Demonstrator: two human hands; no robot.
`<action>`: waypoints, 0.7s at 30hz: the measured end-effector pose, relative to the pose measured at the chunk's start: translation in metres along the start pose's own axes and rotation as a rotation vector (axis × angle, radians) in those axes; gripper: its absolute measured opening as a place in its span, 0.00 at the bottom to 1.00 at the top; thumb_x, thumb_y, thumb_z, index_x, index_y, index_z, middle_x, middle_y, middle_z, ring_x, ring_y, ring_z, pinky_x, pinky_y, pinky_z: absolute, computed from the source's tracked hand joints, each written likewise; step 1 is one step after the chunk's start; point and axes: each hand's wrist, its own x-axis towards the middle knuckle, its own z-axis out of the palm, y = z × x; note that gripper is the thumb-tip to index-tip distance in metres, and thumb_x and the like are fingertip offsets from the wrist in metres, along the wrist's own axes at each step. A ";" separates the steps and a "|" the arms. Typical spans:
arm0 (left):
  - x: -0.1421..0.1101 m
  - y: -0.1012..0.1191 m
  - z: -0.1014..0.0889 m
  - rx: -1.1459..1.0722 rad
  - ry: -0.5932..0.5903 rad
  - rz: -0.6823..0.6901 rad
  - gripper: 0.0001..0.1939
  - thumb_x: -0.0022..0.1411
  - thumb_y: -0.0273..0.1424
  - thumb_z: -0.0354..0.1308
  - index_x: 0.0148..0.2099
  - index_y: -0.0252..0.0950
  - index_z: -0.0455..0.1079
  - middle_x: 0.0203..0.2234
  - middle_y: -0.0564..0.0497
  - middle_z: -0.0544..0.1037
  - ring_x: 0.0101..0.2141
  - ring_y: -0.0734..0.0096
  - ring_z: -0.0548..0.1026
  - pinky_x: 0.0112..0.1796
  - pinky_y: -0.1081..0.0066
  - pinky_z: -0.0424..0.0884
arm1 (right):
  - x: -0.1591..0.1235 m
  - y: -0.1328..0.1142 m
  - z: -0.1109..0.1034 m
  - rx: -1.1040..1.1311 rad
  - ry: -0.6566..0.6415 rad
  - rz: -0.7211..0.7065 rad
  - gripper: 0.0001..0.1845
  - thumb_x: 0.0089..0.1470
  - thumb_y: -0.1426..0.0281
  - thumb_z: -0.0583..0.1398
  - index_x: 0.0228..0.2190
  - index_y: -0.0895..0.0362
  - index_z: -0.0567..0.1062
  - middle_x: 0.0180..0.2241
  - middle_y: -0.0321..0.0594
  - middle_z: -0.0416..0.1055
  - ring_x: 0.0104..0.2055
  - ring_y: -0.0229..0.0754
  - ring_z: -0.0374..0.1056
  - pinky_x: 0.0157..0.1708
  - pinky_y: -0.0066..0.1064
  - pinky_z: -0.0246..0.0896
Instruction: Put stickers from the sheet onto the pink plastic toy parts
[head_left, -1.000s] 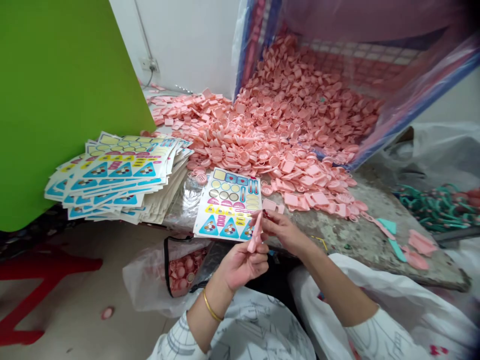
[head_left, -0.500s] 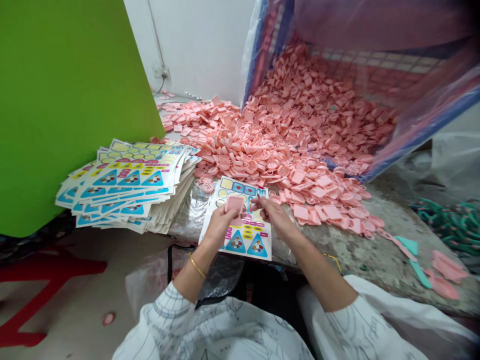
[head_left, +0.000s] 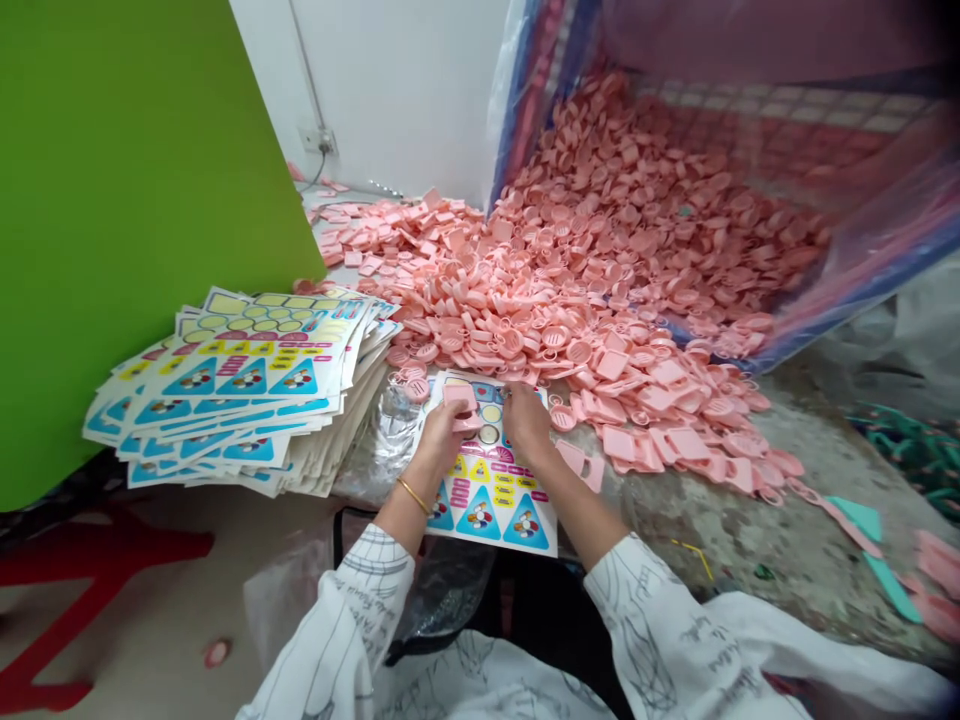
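"Logging the hands first: what does the left hand (head_left: 442, 438) have?"

"Item one: a flat pink plastic piece (head_left: 459, 402), gripped between fingers and thumb, held over a printed sticker sheet (head_left: 491, 510). The fingers hide its lower part."

"And the right hand (head_left: 526, 425)?"

"Curled, with its fingertips down at the sheet's 12 o'clock edge. Anything held there is hidden or too small to make out, so I cannot tell whether it grasps something."

"What else is obscured?"

"The hands cover the sheet's upper middle. Its top edge meets the pink pile."

"Remaining entries?"

"At 12 o'clock, a heap of pink plastic pieces (head_left: 600, 270) spills from a blue-edged plastic sack (head_left: 847, 280). At 9 o'clock, a stack of sticker sheets (head_left: 225, 400) lies fanned out. At 10 o'clock stands a green board (head_left: 112, 220). At 3 o'clock, teal plastic strips (head_left: 862, 518) lie on a worn concrete bench (head_left: 712, 540), partly cut off by the frame's edge. At 6 o'clock, printed white sleeves (head_left: 330, 625) block the lower view."
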 end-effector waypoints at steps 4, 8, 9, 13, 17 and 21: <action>0.004 0.001 0.001 -0.052 0.007 -0.020 0.09 0.48 0.26 0.56 0.34 0.30 0.70 0.30 0.44 0.76 0.30 0.68 0.76 0.24 0.75 0.68 | 0.001 -0.004 0.003 -0.061 -0.019 -0.008 0.19 0.64 0.72 0.47 0.49 0.55 0.74 0.51 0.47 0.71 0.49 0.45 0.68 0.42 0.31 0.59; 0.004 0.000 0.001 -0.082 0.010 -0.014 0.10 0.49 0.25 0.57 0.37 0.31 0.69 0.33 0.44 0.77 0.32 0.68 0.77 0.28 0.74 0.70 | 0.000 -0.003 0.001 -0.053 -0.023 -0.038 0.18 0.64 0.72 0.48 0.48 0.55 0.74 0.50 0.46 0.70 0.48 0.45 0.67 0.42 0.31 0.59; 0.003 0.000 0.001 -0.087 0.010 -0.009 0.10 0.49 0.26 0.57 0.38 0.32 0.69 0.33 0.45 0.78 0.32 0.69 0.78 0.29 0.74 0.71 | -0.001 -0.002 0.000 -0.043 -0.026 -0.045 0.18 0.64 0.72 0.48 0.48 0.55 0.74 0.50 0.46 0.70 0.48 0.45 0.67 0.41 0.31 0.59; 0.001 0.001 0.003 -0.085 0.011 0.002 0.12 0.50 0.26 0.57 0.40 0.33 0.68 0.31 0.46 0.78 0.33 0.67 0.79 0.31 0.73 0.72 | -0.004 0.001 -0.003 -0.018 -0.045 -0.065 0.18 0.63 0.72 0.49 0.47 0.55 0.75 0.50 0.45 0.70 0.48 0.45 0.67 0.41 0.31 0.59; 0.000 0.003 0.005 -0.052 0.006 -0.004 0.11 0.49 0.25 0.56 0.39 0.32 0.68 0.28 0.46 0.78 0.30 0.65 0.79 0.27 0.73 0.71 | -0.004 0.001 -0.005 0.002 -0.082 -0.047 0.17 0.62 0.72 0.50 0.47 0.54 0.75 0.50 0.45 0.71 0.49 0.44 0.67 0.41 0.30 0.58; 0.000 0.004 0.006 -0.026 0.005 -0.003 0.12 0.48 0.25 0.56 0.39 0.33 0.66 0.27 0.46 0.78 0.30 0.65 0.80 0.25 0.75 0.69 | 0.005 -0.004 -0.004 -0.019 -0.075 0.020 0.16 0.62 0.66 0.51 0.43 0.54 0.76 0.46 0.44 0.75 0.46 0.45 0.70 0.39 0.32 0.59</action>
